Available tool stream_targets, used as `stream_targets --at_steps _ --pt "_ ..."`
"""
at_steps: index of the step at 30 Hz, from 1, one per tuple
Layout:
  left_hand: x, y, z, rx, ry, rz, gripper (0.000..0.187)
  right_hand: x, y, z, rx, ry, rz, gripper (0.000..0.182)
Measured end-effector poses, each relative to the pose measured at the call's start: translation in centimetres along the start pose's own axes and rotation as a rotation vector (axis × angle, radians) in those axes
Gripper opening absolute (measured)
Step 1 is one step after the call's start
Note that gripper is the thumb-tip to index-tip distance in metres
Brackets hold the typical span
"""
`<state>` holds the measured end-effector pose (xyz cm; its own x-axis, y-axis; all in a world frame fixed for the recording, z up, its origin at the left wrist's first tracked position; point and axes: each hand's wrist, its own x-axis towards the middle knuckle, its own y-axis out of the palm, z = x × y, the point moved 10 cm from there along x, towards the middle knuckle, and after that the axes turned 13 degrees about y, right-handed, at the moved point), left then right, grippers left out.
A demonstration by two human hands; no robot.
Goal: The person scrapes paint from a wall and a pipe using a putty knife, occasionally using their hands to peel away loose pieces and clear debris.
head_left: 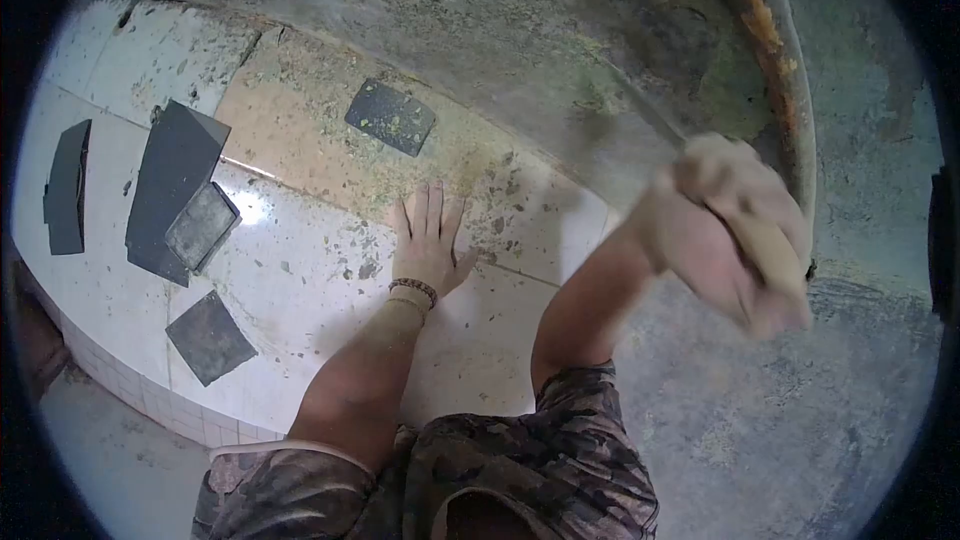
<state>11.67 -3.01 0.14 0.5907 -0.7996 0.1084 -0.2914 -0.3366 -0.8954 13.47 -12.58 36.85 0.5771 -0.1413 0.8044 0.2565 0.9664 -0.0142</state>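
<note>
My left hand (428,250) lies flat on the tiled surface (460,350), fingers spread, among scattered crumbs of debris. A beaded bracelet (414,288) circles that wrist. Just beyond the fingertips is a dark grey flat piece (390,117) speckled with greenish bits. My right hand (725,225), blurred, is raised at the right and wrapped round a light-coloured handle (765,245). From the fist a thin, blurred blade-like shaft (648,108) points up and left; the tool's exact kind is unclear.
More dark flat pieces lie at left: a large one (170,180), a small framed one (202,226), a square one (211,338) and a narrow one (68,190). A stained concrete basin wall (500,30) with a worn rim (790,70) rises behind. Rough floor (790,410) spreads at right.
</note>
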Motion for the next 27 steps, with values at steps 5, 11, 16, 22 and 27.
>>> stream_targets --at_steps 5,11,16,22,27 --pt "0.1 -0.3 -0.3 0.0 -0.001 -0.006 0.088 -3.0 -3.3 -4.0 -0.322 -0.168 -0.1 0.029" --pt "-0.3 -0.3 -0.2 -0.024 -0.005 -0.006 0.089 -2.4 -1.3 -1.4 -0.13 -0.068 -0.116 0.064" --pt "-0.1 -0.1 -0.2 -0.022 -0.008 0.002 0.091 -4.3 -2.1 -4.7 -0.774 -0.216 -0.313 0.054" --pt "-0.1 -0.3 -0.2 -0.031 -0.01 -0.025 0.089 -2.8 -0.9 -1.8 -0.102 -0.082 -0.021 0.047" --pt "0.0 -0.2 -0.2 -0.017 -0.01 0.002 0.089 -6.4 -0.6 -6.5 -0.735 -0.224 -0.236 0.041"
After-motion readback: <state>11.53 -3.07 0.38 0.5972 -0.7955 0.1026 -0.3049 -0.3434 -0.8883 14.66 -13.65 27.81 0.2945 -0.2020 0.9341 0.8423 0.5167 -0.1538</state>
